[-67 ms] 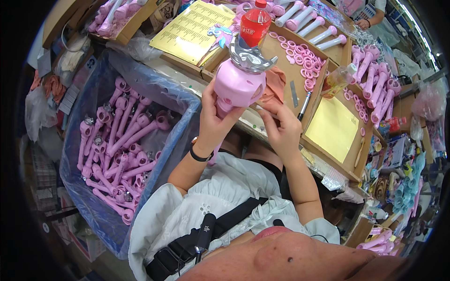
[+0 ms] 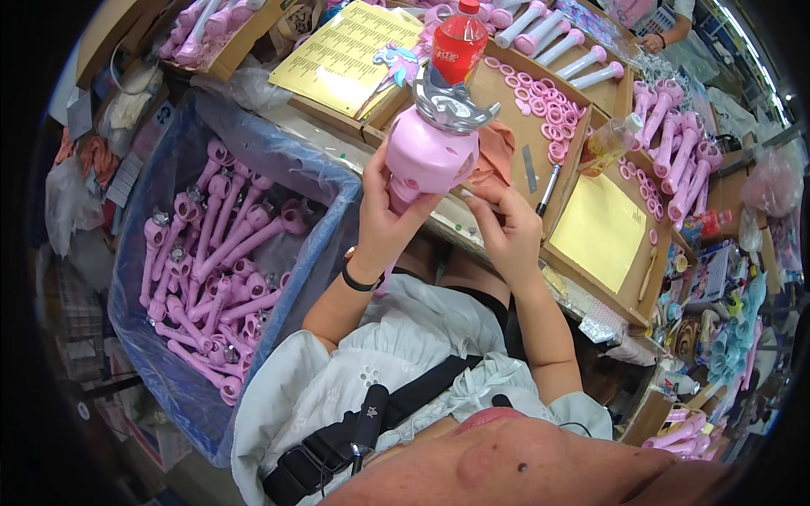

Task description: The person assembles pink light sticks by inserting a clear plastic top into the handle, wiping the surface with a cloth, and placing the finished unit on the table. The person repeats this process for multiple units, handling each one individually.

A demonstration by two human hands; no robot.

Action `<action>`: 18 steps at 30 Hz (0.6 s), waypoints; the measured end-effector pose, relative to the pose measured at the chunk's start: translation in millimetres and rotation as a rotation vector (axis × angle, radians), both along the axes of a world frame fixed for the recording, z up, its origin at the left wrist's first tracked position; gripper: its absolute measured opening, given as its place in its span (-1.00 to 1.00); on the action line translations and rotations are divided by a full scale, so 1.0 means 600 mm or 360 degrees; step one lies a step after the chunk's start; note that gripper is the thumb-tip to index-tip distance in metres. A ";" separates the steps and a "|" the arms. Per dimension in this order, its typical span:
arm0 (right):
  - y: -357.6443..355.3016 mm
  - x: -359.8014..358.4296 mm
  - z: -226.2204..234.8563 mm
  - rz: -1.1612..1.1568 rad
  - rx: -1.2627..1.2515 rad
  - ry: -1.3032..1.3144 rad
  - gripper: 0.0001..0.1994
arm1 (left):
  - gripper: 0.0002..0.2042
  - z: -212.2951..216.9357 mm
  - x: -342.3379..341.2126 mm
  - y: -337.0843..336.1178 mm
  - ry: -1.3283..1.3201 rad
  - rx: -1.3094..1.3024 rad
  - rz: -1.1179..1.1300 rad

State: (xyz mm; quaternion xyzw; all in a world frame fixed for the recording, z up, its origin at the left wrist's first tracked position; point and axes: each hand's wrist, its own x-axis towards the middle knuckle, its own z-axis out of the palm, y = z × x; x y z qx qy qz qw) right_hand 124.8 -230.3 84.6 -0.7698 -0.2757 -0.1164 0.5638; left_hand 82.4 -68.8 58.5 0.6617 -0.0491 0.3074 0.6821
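Note:
My left hand (image 2: 384,215) is wrapped round a pink plastic toy wand (image 2: 429,158), gripping it just under its wide round head. A silver crown-shaped piece (image 2: 454,110) tops that head, which is tilted away from me over the bench edge. Beside it, my right hand (image 2: 513,232) has thumb and forefinger pinched together. A small pale tip shows at those fingertips; what it belongs to I cannot make out. An orange cloth (image 2: 496,156) lies just beyond the wand's head.
At left stands a blue-lined bin (image 2: 337,173) holding many pink wands (image 2: 221,291). Cardboard trays on the bench hold pink rings (image 2: 553,126), yellow paper (image 2: 597,232) and a black marker (image 2: 548,190). A red-labelled bottle (image 2: 460,51) stands behind the wand. Another person's hand (image 2: 653,43) is at far right.

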 end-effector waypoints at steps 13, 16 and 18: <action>-0.005 -0.008 -0.009 -0.0188 -0.0259 -0.0207 -0.92 | -0.44 -0.008 0.011 0.010 0.0274 -0.0464 -0.0257; -0.004 -0.017 0.003 -0.0230 -0.0248 -0.0374 -0.88 | -0.52 -0.003 0.015 0.020 0.0380 -0.0612 -0.0359; 0.001 -0.014 0.006 -0.0227 -0.0280 -0.0641 -0.86 | -0.52 -0.002 0.014 0.019 0.0403 -0.0736 -0.0450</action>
